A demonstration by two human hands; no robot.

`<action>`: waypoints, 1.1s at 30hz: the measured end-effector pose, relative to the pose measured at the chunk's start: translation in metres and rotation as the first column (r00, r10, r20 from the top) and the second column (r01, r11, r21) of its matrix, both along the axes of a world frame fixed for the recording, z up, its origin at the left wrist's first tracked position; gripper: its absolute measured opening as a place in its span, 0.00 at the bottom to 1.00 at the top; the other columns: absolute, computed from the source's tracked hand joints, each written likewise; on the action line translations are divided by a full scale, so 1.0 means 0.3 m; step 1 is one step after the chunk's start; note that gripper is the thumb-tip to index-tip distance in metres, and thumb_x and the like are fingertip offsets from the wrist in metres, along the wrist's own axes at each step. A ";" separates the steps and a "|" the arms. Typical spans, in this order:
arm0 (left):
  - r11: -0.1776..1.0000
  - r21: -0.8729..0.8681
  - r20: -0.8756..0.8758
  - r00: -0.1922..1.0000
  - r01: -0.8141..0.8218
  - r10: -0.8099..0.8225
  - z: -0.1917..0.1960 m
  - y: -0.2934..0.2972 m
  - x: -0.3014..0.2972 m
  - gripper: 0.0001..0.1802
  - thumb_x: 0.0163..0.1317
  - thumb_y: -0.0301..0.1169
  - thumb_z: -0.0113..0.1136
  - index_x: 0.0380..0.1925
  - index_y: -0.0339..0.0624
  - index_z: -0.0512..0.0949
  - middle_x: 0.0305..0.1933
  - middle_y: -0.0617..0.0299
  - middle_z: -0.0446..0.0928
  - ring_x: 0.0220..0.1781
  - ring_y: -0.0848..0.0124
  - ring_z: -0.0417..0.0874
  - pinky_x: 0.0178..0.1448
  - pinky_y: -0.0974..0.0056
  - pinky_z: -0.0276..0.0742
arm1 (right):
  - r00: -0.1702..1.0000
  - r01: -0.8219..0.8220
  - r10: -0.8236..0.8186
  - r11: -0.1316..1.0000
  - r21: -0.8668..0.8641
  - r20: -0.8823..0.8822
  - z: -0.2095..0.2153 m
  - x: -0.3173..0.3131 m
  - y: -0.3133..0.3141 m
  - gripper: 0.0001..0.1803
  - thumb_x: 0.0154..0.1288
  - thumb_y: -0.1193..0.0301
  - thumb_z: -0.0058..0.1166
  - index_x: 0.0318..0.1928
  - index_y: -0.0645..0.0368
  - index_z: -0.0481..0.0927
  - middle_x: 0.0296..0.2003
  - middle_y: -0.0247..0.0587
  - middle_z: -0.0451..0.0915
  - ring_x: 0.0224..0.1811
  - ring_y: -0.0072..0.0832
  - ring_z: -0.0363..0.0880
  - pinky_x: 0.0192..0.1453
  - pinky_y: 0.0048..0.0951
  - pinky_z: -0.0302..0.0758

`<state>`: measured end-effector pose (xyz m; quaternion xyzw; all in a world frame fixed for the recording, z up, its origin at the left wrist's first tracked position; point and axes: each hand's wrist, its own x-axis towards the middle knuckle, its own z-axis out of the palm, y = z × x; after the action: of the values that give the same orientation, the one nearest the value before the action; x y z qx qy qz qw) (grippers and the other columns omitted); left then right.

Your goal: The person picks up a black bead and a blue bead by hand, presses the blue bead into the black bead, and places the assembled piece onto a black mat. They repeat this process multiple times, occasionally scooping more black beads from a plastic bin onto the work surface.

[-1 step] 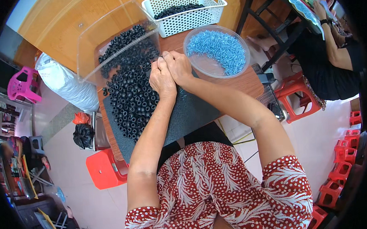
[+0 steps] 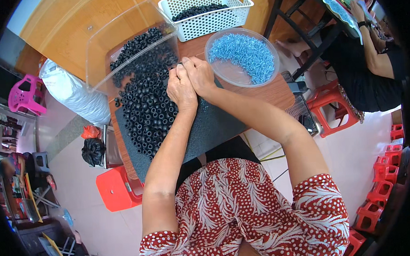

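Left hand (image 2: 182, 90) and right hand (image 2: 201, 77) pressed together, fingers curled inward; whether anything is pinched between them, cannot tell. Both forearms reach forward, converging above the dark grey textured mat (image 2: 216, 120). Small black ring-shaped pieces (image 2: 144, 110) heaped just left of left hand, extending into the clear rectangular plastic bin (image 2: 123, 31). Right hand just beside the round clear plastic tub (image 2: 228, 73) of fine blue pieces (image 2: 249, 53). Open room: bare mat below right forearm, then brown wood-grain tabletop (image 2: 276, 93) to its right edge.

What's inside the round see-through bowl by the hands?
Lots of tiny shiny blue pieces lie inside the round bowl, with bare bottom showing at the lower left. Pieces deeper in the pile are covered by the top ones, so I can't see them.
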<state>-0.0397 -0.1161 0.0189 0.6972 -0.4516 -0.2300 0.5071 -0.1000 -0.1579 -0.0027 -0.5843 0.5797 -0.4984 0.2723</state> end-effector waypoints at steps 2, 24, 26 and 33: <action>0.999 -0.052 0.036 0.999 -0.009 0.011 -0.010 0.006 0.004 0.22 0.65 0.47 0.45 0.35 0.40 0.78 0.35 0.44 0.79 0.39 0.49 0.79 0.44 0.52 0.71 | 0.995 -0.026 0.022 0.999 0.043 0.097 0.013 0.002 0.019 0.19 0.64 0.60 0.46 0.32 0.64 0.80 0.25 0.52 0.79 0.29 0.40 0.78 0.36 0.37 0.71; 0.973 -0.226 0.277 0.961 0.042 0.023 -0.042 0.031 -0.005 0.10 0.56 0.34 0.57 0.35 0.42 0.79 0.37 0.57 0.78 0.45 0.59 0.73 0.54 0.57 0.66 | 0.895 -0.213 0.258 0.964 -0.160 0.365 0.016 -0.072 0.049 0.12 0.66 0.69 0.48 0.27 0.64 0.72 0.21 0.29 0.69 0.27 0.14 0.64 0.30 0.24 0.64; 0.984 -0.167 0.205 0.979 0.056 -0.021 -0.021 0.039 0.003 0.11 0.57 0.34 0.58 0.36 0.41 0.80 0.37 0.59 0.79 0.43 0.64 0.75 0.52 0.63 0.68 | 0.893 -0.198 0.254 0.963 -0.183 0.372 -0.001 -0.067 0.034 0.13 0.65 0.68 0.49 0.26 0.64 0.72 0.20 0.35 0.69 0.24 0.18 0.64 0.29 0.27 0.65; 0.975 -0.129 -0.344 0.915 0.178 -0.213 0.034 0.012 0.046 0.12 0.63 0.31 0.54 0.40 0.34 0.80 0.39 0.65 0.79 0.41 0.78 0.74 0.50 0.73 0.68 | 0.887 -0.224 0.287 0.952 -0.208 0.361 -0.001 -0.095 0.009 0.14 0.66 0.67 0.49 0.27 0.65 0.74 0.17 0.38 0.67 0.21 0.20 0.61 0.28 0.28 0.64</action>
<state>-0.0260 -0.1124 0.0291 0.5705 -0.4304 -0.3800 0.5873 -0.1286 -0.1551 -0.0031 -0.5657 0.3902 -0.6084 0.3969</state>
